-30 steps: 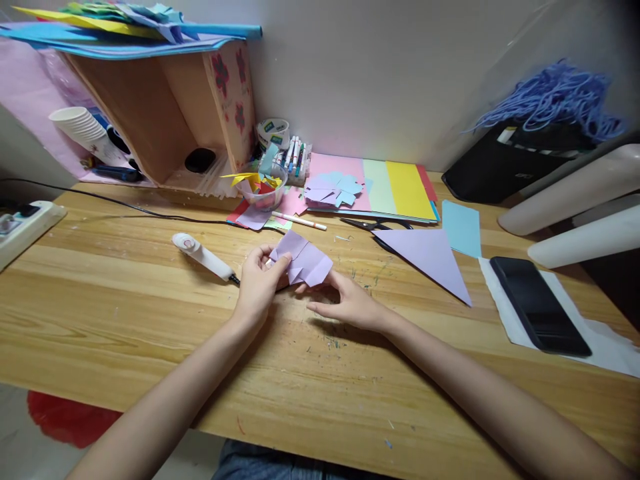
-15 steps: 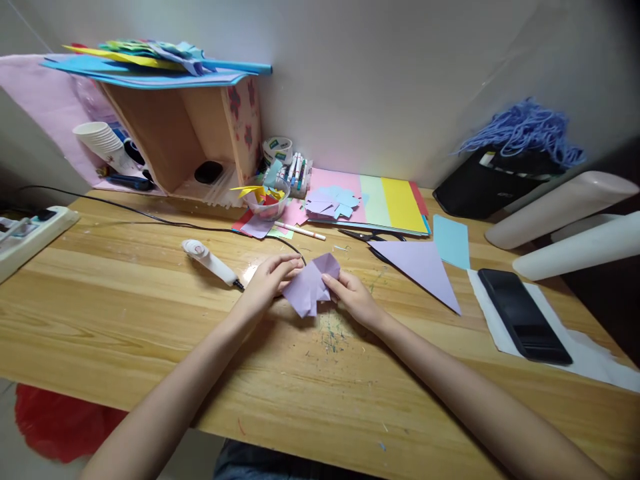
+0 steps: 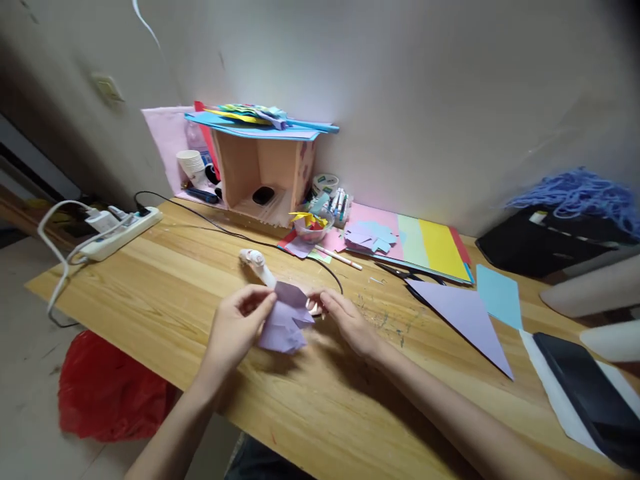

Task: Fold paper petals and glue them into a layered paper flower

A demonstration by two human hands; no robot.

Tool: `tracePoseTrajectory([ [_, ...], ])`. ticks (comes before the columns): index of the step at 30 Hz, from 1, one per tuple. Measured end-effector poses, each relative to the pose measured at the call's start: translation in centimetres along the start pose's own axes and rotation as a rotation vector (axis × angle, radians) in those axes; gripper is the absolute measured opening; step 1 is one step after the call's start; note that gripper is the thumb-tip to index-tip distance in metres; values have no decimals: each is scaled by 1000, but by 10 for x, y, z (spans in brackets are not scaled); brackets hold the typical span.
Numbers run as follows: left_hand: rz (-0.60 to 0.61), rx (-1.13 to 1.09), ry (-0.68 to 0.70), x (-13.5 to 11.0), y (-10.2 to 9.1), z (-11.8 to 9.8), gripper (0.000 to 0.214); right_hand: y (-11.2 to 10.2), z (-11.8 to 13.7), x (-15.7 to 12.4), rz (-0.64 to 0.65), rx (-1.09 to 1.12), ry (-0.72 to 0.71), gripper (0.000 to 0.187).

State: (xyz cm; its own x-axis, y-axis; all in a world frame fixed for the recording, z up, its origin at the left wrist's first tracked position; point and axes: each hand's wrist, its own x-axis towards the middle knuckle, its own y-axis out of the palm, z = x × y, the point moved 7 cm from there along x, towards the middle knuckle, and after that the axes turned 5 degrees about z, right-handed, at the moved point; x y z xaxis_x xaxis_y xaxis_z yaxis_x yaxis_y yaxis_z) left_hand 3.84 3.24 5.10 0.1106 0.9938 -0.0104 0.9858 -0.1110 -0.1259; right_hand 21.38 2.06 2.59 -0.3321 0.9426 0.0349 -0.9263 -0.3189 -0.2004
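Note:
A folded purple paper piece (image 3: 283, 327) with cut edges is pinched at its upper left between the thumb and fingers of my left hand (image 3: 240, 323). It is held tilted a little above the wooden table. At the paper's right edge is my right hand (image 3: 350, 323), its fingers bent and somewhat apart; whether the fingertips touch the paper I cannot tell. Small white spots show by those fingertips, too blurred to name. Just behind the paper lies a white hand-held tool (image 3: 257, 265), probably a glue gun, its lower end hidden.
Scissors (image 3: 410, 275) lie partly under a purple paper triangle (image 3: 463, 317). Coloured sheets (image 3: 440, 250), a wooden box (image 3: 260, 173) and a bowl of scraps (image 3: 313, 230) stand behind. A power strip (image 3: 123, 237) is at left, a black phone (image 3: 585, 387) at right.
My view has swung left. The purple paper has been turned and now hangs from my left hand. My right hand's thumb no longer lies over the paper.

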Motion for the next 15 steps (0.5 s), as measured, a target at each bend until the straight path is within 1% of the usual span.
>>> tracePoseTrajectory([
  [2,-191,-34,5,4,-38,5,25,8,-6,22,-86,-75,9,35],
  [3,-268,-57,-4,7,-54,11,28,15,-9,35,-99,-145,15,38],
  [5,-374,-106,-12,16,-79,25,34,31,-12,60,-104,-282,-1,45],
  [6,-402,-125,-16,20,-88,33,37,41,-12,71,-94,-342,-25,44],
  [8,-442,-145,-26,28,-100,48,40,57,-10,90,-68,-429,-80,32],
  [10,-454,-143,-29,33,-106,58,41,66,-8,101,-54,-460,-122,20],
  [12,-453,-125,-34,35,-108,63,41,66,-9,104,-71,-420,-127,19],
  [15,-449,-81,-37,34,-108,66,36,54,-15,98,-110,-256,-96,26],
])
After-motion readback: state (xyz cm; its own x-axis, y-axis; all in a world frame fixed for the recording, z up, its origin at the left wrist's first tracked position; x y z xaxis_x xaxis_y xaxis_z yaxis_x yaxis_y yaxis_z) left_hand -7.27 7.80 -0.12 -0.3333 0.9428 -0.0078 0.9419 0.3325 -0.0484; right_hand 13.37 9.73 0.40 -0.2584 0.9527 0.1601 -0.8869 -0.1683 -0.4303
